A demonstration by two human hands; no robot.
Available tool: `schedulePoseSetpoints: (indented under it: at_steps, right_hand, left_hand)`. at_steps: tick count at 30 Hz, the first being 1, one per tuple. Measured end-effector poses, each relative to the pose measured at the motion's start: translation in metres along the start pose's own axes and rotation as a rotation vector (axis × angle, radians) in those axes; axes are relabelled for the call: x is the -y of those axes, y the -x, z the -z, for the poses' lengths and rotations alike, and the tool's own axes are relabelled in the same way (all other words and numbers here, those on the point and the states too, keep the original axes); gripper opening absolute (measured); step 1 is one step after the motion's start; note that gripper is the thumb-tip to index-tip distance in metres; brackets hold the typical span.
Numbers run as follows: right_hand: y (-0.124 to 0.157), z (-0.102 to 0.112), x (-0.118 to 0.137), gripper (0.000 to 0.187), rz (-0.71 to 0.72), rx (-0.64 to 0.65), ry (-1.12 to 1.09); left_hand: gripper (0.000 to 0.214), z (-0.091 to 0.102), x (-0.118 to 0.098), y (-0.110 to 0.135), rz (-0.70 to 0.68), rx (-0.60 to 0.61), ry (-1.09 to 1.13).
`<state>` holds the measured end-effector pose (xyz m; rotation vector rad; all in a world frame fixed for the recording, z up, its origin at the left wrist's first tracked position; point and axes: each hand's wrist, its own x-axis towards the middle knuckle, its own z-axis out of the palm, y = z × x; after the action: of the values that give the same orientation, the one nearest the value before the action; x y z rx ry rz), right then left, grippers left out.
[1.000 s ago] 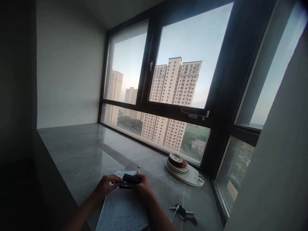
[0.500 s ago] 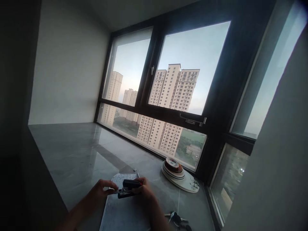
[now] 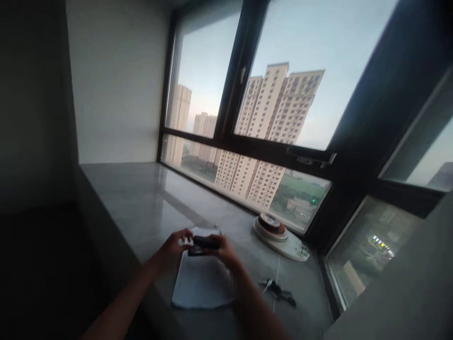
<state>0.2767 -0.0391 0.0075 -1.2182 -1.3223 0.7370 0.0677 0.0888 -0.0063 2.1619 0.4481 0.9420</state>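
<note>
A black stapler point(image 3: 204, 242) is held above a sheet of paper point(image 3: 201, 285), its upper and lower arms spread apart. My right hand point(image 3: 224, 250) is closed around its right end. At the other end, my left hand point(image 3: 177, 242) is closed in a pinch, fingertips close to the stapler's front. Something small and pale may be between those fingers, but blur hides what it is. The paper lies on the grey stone sill under both hands.
Several keys point(image 3: 278, 289) lie right of the paper. Stacked round plates or lids point(image 3: 271, 232), with a dial-like disc on top, stand by the window frame point(image 3: 247, 145). A tiny pale piece point(image 3: 216, 225) rests beyond the paper. The sill's edge point(image 3: 116, 225) drops off at left.
My view has tilted down and shifted left, so hands, paper and keys appear higher and further right. Both hands stay at the stapler, the left one still pinching by its front.
</note>
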Motion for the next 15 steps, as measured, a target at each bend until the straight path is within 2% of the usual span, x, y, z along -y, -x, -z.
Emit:
schedulePoseSetpoints:
  at_steps: [3,5,9,12,15]
  right_hand:
    - [0.003,0.013,0.011,0.039,0.010,0.102,0.095]
    - [0.005,0.030,0.019,0.040,0.000,0.071,0.101]
    - [0.012,0.085,0.049,0.036,-0.046,0.108,0.261]
    - [0.022,0.127,0.069,0.034,-0.076,0.144,0.391]
    - [0.033,0.150,0.074,0.035,-0.146,0.185,0.459]
  left_hand:
    - [0.022,0.000,-0.001,-0.007,-0.052,0.045,-0.080]
    - [0.025,-0.004,0.005,-0.010,-0.073,0.043,-0.163]
    - [0.042,-0.014,0.020,-0.008,-0.095,0.151,-0.358]
    - [0.038,-0.018,0.026,-0.005,-0.098,0.139,-0.401]
    - [0.031,-0.018,0.027,-0.004,-0.111,0.102,-0.391]
